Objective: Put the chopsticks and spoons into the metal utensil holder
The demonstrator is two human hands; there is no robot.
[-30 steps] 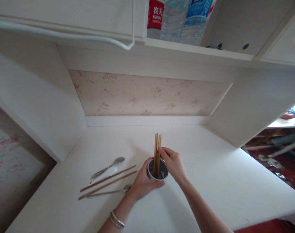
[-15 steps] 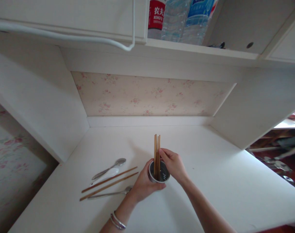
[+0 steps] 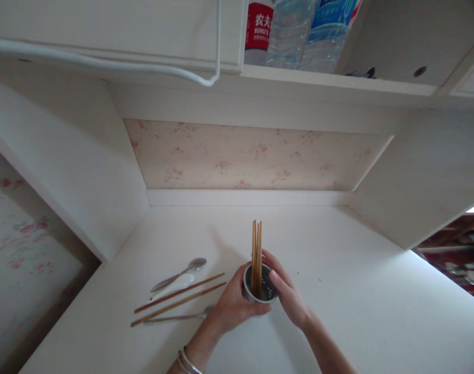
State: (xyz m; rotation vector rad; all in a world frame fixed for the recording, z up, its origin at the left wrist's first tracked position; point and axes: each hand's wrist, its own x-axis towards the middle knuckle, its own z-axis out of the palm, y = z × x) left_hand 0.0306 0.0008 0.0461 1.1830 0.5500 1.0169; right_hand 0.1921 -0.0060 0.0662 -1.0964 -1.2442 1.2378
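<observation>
A metal cup [image 3: 270,286] with a dark inside stands near the middle of the white tabletop. Several wooden chopsticks [image 3: 257,252] rise from it, leaning on its left part. My left hand [image 3: 236,303] is wrapped round the cup's left and near side. On the right side, my right hand [image 3: 287,293] holds the cup with its thumb at the rim and fingers behind. To the left lie two loose chopsticks [image 3: 178,293], a metal spoon [image 3: 197,264], a white spoon [image 3: 182,282] and another metal spoon [image 3: 174,318], its bowl partly covered by my left hand.
White side panels [image 3: 428,176] and a low back ledge [image 3: 245,198] frame the tabletop [image 3: 357,311]. Overhead, a shelf [image 3: 330,83] holds several plastic bottles [image 3: 291,36]. A white cable [image 3: 135,65] hangs below the cabinet at upper left.
My right hand has let go of the chopsticks and moved down onto the cup's right side. The chopsticks now stand in the cup untouched. The view has shifted slightly.
</observation>
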